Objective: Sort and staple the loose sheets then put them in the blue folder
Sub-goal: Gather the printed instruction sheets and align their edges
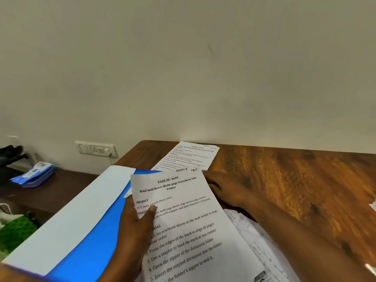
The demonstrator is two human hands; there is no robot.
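My left hand (135,224) holds a printed sheet (183,218) headed "TASK ID: 3649", thumb on its face, lifted above the desk. My right hand (225,190) reaches behind the sheet's right edge, fingers partly hidden by the paper. The blue folder (97,235) lies at the left under the sheet, with a white flap (67,220) on top. A second printed sheet (189,157) lies flat near the wall. More loose sheets (256,243) with handwriting lie under my right forearm. No stapler is in view.
The wooden desk (295,180) stretches to the right against a plain wall. A wall socket (97,149) sits left of the desk corner. On a lower dark shelf lies a blue packet (32,176); something green (16,231) is at the far left.
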